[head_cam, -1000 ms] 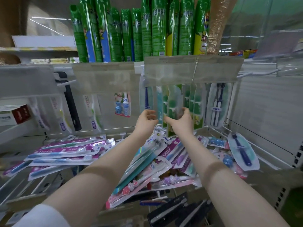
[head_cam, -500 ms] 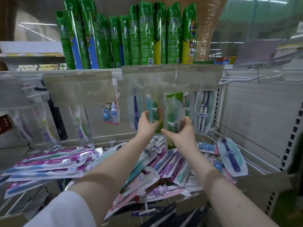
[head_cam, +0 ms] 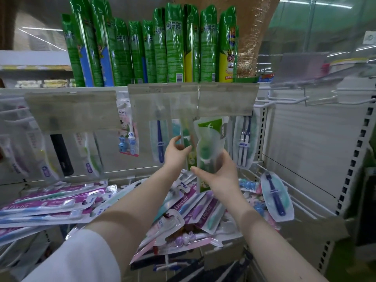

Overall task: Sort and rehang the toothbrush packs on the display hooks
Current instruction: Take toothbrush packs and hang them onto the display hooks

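Green toothbrush pack (head_cam: 209, 143) gripped by right hand (head_cam: 220, 177), left hand (head_cam: 175, 154) hold unclear, hanging packs (head_cam: 244, 143) close alongside

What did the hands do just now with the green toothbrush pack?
Not much. The right hand keeps holding the green pack, now drawn slightly forward. The left hand loosened its fingers beside the blue toothbrush pack. Both hands stayed raised; the loose pile below didn't move.

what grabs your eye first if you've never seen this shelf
Dead centre, the right hand grips a translucent green toothbrush pack, with the left hand at the hanging packs beside it. Above, a row of tall green spray cans lines the top shelf; below, loose toothbrush packs lie heaped under both arms.
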Demonstrator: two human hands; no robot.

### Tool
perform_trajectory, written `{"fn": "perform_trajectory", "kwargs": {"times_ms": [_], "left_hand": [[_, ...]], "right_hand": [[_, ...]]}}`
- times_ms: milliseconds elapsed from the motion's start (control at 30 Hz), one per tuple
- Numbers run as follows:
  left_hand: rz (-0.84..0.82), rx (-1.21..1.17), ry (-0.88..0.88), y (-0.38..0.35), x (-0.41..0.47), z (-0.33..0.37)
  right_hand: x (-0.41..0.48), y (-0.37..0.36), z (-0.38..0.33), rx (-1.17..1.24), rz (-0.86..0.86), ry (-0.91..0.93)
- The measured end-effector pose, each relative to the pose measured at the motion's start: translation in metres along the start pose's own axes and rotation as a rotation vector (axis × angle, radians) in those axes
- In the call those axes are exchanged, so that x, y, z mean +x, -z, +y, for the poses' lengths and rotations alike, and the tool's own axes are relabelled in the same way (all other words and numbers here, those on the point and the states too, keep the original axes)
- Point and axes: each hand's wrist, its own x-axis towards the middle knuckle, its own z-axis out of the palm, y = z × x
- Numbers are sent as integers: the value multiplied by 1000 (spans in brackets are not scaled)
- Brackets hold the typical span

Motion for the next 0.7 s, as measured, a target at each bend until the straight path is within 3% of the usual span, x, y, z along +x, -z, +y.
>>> {"fn": "perform_trajectory", "kwargs": {"times_ms": [367, 533, 700], "left_hand": [[-5, -14, -1, -13, 3, 13], [-79, -98, 1, -14, -2, 17], [-184, -156, -3, -9, -14, 16]], "right_hand": [[-24, 32, -8, 35, -72, 98], [-33, 43, -11, -23, -22, 217], [-36, 54, -7, -34, 33, 184]]}}
